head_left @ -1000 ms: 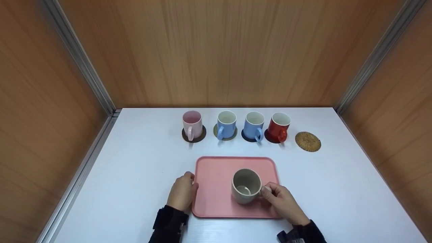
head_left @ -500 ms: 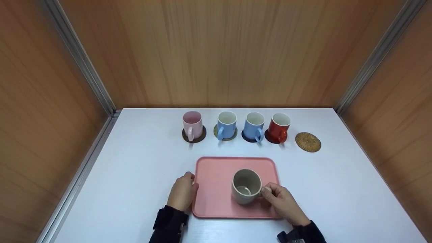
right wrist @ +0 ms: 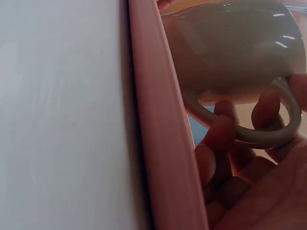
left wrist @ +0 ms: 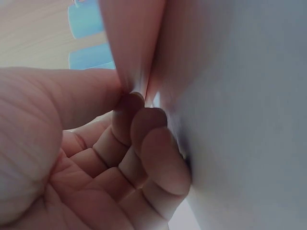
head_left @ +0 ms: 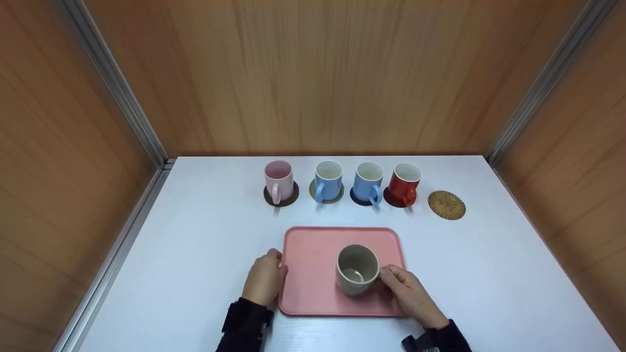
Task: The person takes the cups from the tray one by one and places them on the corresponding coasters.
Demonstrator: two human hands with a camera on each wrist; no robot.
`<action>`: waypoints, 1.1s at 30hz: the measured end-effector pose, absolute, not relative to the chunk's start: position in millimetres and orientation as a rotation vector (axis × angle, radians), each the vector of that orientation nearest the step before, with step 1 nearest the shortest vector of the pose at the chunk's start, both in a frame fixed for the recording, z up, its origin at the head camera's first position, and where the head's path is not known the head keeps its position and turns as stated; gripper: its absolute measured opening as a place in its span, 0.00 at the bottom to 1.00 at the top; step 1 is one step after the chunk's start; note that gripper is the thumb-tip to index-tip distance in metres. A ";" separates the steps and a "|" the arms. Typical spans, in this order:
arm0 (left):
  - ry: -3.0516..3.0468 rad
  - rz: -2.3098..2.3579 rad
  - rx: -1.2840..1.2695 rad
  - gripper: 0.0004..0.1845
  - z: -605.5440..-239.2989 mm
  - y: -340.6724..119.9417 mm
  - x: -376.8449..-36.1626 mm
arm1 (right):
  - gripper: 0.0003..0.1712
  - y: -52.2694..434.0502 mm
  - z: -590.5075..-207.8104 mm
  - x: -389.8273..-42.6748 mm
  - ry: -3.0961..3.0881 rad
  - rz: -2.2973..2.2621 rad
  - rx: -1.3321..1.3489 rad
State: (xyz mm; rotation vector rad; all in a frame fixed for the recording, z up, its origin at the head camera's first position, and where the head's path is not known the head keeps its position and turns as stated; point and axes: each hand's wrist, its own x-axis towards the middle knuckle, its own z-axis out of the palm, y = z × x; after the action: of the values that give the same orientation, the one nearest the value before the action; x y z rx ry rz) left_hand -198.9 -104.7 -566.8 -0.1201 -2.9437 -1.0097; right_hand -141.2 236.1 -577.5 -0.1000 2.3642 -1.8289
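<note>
A pink tray [head_left: 308,269] lies on the white table, with a grey-beige mug [head_left: 346,283] standing upright on its right half. My left hand [head_left: 264,279] holds the tray's left edge. In the left wrist view its thumb [left wrist: 91,91] lies on the tray's rim, and curled fingertips [left wrist: 163,158] meet that edge from below. My right hand [head_left: 414,296] grips the mug by its handle. The right wrist view shows fingers [right wrist: 220,132] hooked through the handle [right wrist: 261,138], close beside the tray's wall [right wrist: 158,120].
Behind the tray stand a pink mug [head_left: 279,183], a blue mug [head_left: 331,186], another blue mug [head_left: 364,187] and a red mug [head_left: 402,188], each on a round coaster. A woven coaster [head_left: 446,205] lies at right. Wooden panels [head_left: 313,78] enclose the table's back and sides.
The fingers of my right hand have shifted slightly on the mug's handle, the thumb now nearer the mug's body. The mug, the tray and my left hand have stayed in place.
</note>
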 end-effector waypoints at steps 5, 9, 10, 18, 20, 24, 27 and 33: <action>-2.942 -1.014 -0.109 0.13 -566.9 -104.2 -199.1 | 0.22 235.5 -575.3 -139.4 2.420 -1.795 -0.102; -2.938 -1.011 -0.120 0.13 -567.7 -104.5 -198.8 | 0.23 236.0 -574.6 -139.5 2.444 -1.772 -0.113; -2.940 -1.011 -0.119 0.13 -568.2 -104.5 -199.0 | 0.23 236.0 -574.5 -139.4 2.447 -1.768 -0.115; -2.943 -1.028 -0.133 0.13 -568.6 -105.0 -199.3 | 0.25 236.9 -576.0 -139.7 2.503 -1.715 -0.100; -2.945 -1.035 -0.129 0.13 -568.3 -104.7 -199.4 | 0.26 237.0 -576.5 -140.0 2.505 -1.713 -0.091; -2.948 -1.035 -0.120 0.13 -567.7 -104.1 -199.3 | 0.27 236.9 -576.5 -140.0 2.499 -1.721 -0.076; -2.953 -1.034 -0.110 0.13 -567.4 -103.5 -199.2 | 0.28 237.0 -576.2 -139.6 2.507 -1.723 -0.080; -2.956 -1.024 -0.104 0.14 -567.3 -103.1 -198.9 | 0.26 237.1 -577.4 -140.2 2.485 -1.743 -0.104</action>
State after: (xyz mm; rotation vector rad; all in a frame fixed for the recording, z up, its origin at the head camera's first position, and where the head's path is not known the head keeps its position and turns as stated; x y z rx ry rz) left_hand -198.9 -103.1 -567.3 -0.1036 -2.9564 -1.0245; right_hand -140.2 237.1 -577.4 -0.1037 2.4847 -1.7430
